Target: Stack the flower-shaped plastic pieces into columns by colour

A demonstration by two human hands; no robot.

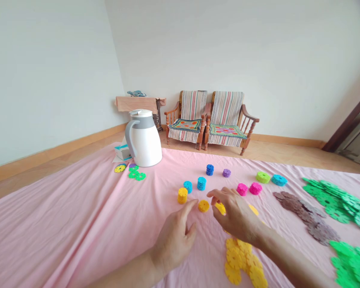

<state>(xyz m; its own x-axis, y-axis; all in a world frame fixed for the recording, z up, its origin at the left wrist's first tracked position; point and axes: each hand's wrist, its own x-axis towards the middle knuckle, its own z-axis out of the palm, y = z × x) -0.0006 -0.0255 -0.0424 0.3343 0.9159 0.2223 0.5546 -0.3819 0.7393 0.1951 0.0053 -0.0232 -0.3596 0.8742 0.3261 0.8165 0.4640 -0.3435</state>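
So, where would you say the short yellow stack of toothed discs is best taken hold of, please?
Grip the yellow stack around its toothed sides, coming from above with the left hand: it stands on end as a short column, so the notched rim gives the fingers purchase.

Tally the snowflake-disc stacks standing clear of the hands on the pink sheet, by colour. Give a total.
Blue stacks: 4
Yellow stacks: 2
Magenta stacks: 2
Purple stack: 1
Lime stack: 1
Total: 10
Yellow pieces by the right hand are partly hidden, so uncounted.
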